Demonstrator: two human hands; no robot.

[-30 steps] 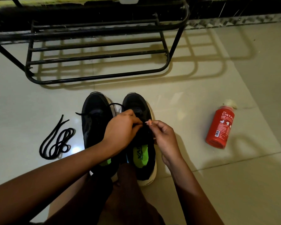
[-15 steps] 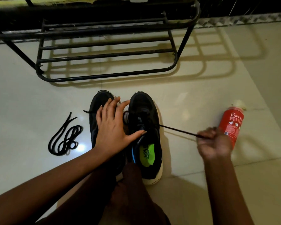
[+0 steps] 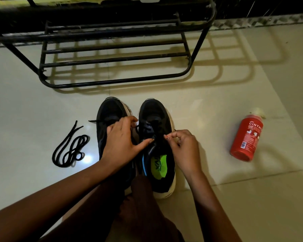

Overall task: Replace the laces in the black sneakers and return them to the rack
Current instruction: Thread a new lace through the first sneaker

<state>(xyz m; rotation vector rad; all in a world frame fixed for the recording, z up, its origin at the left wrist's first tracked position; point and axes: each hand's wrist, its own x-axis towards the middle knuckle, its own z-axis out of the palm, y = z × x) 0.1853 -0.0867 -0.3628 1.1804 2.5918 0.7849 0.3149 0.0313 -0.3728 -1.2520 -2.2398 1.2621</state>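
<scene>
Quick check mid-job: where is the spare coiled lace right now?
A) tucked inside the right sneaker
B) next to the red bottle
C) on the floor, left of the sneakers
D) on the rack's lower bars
C: the coiled lace lies on the floor left of the left sneaker, apart from it, while the red bottle lies far off on the other side.

2 black mesh sneakers with white soles stand on the floor: a left sneaker (image 3: 110, 110) and a right sneaker (image 3: 156, 109). 1 green insole (image 3: 158, 165) shows. 2 black cord laces are in view — 1 loose lace (image 3: 72, 149) and 1 threaded lace (image 3: 146, 126). There is 1 red cylindrical bottle with a white cap (image 3: 246, 138), 1 black metal-tube shoe rack (image 3: 101, 33), and 2 bare hands — left hand (image 3: 122, 137), right hand (image 3: 184, 147).
</scene>
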